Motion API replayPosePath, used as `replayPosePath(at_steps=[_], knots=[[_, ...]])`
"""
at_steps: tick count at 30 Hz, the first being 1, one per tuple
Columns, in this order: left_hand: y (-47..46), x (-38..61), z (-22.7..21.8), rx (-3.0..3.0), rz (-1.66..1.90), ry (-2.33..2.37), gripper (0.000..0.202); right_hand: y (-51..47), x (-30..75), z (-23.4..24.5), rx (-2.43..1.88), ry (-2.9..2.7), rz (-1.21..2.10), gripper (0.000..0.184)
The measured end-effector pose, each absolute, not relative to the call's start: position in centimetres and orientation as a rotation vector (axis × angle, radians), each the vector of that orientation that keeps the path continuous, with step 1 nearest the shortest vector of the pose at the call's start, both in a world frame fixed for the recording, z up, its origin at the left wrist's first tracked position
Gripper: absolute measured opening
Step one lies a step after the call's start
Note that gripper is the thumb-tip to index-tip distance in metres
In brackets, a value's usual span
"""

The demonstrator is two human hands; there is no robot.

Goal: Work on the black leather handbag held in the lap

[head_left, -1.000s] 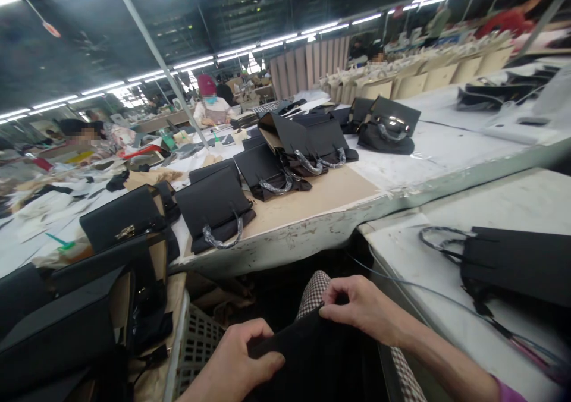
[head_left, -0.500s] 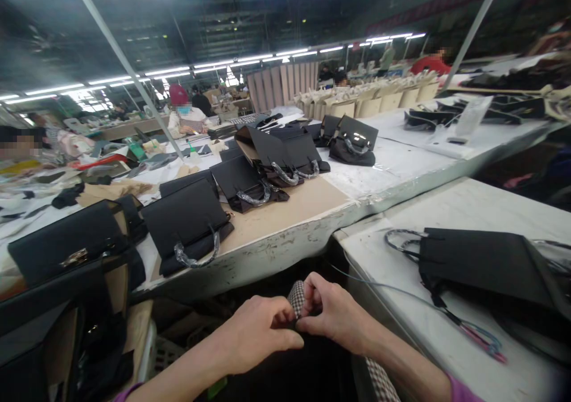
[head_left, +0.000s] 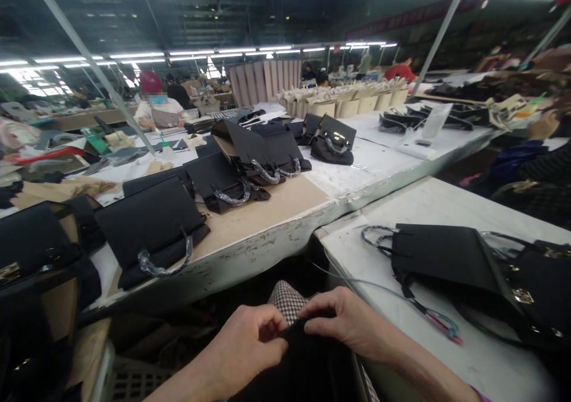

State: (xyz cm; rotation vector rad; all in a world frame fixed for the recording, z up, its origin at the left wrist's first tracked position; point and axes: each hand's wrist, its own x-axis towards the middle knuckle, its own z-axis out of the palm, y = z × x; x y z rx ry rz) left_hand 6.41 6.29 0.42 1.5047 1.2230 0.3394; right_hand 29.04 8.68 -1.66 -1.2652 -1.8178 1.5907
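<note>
- Fingers (head_left: 277, 349) of both hands are closed in pinches on the upper edge of a piece of black cloth (head_left: 307, 363), thumb opposite forefinger; exactly how much is gripped is hidden.
- Left hand (head_left: 241, 339) and right hand (head_left: 345, 317) are near each other, not touching, at the bottom centre of the view.
- The black cloth lies between and below the hands, over the person's lap, in front of checked fabric (head_left: 286, 301) at the knee. Its lower part is lost in shadow.
- Judging by the grip, the step in hand is handling the cloth's edge, perhaps straightening or aligning it.
- The next move seems to call for a light, even hold on both sides and a clear look at the dark edge.
- To the right, a black bag (head_left: 439, 253) with wrapped handles lies on a pale worktop (head_left: 426, 203), beside a thin cable (head_left: 366, 280).
- Ahead, more black bags (head_left: 149, 223) stand along a longer worktop (head_left: 267, 250).
</note>
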Motion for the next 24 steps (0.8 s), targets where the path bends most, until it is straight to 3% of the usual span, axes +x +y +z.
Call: replayPosePath(at_steps=[19, 24], knots=[[6.6, 6.9, 0.3, 1.477, 0.307, 1.207, 0.013, 8.9, 28.2, -2.5, -1.324, -1.912, 1.445, 0.016], [7.7, 7.5, 0.3, 1.582, 0.327, 1.199, 0.023, 8.7, 27.8, -2.5, -1.355, -1.9, 1.383, 0.015]])
